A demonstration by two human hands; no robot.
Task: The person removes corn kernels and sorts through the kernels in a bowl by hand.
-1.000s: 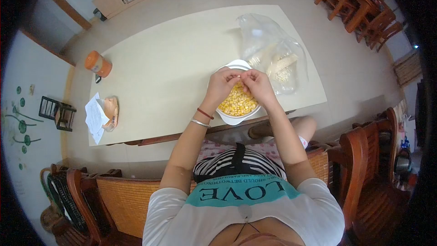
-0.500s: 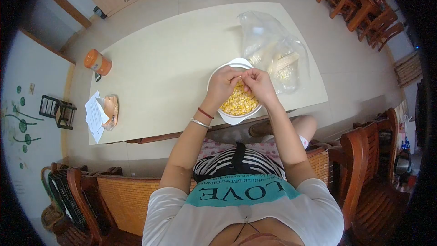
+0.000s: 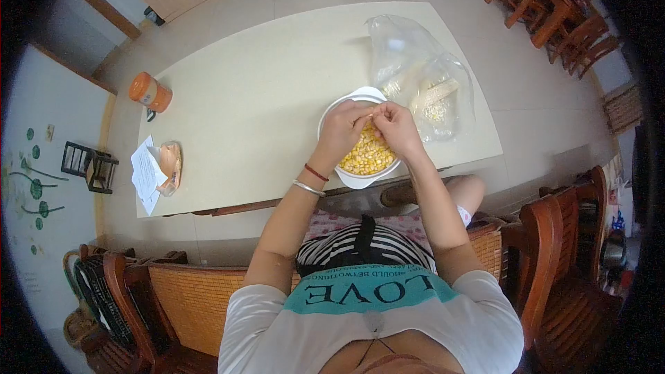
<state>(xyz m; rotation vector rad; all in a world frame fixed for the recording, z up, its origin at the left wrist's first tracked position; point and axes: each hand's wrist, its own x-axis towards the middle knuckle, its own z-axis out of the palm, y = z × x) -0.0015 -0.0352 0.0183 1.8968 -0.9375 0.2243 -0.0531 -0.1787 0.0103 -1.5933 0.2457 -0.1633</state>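
A smooth, glossy finish was shown by the white handled bowl (image 3: 358,181) (whether plastic or ceramic could not be told), and a waxy sheen by the corn kernels (image 3: 367,157). Thin, crinkled, shiny film was seen in the clear plastic bag (image 3: 396,43). The tabletop (image 3: 270,90) was smoothly surfaced, the paper sheets (image 3: 145,174) matt. Polished metal was suggested by the bangle (image 3: 309,188). The wooden armchair (image 3: 542,242) was glossily varnished; the seat mat (image 3: 197,294) was roughly textured.

A white bowl (image 3: 356,182) holds kernels (image 3: 367,158) (yellow, loose).
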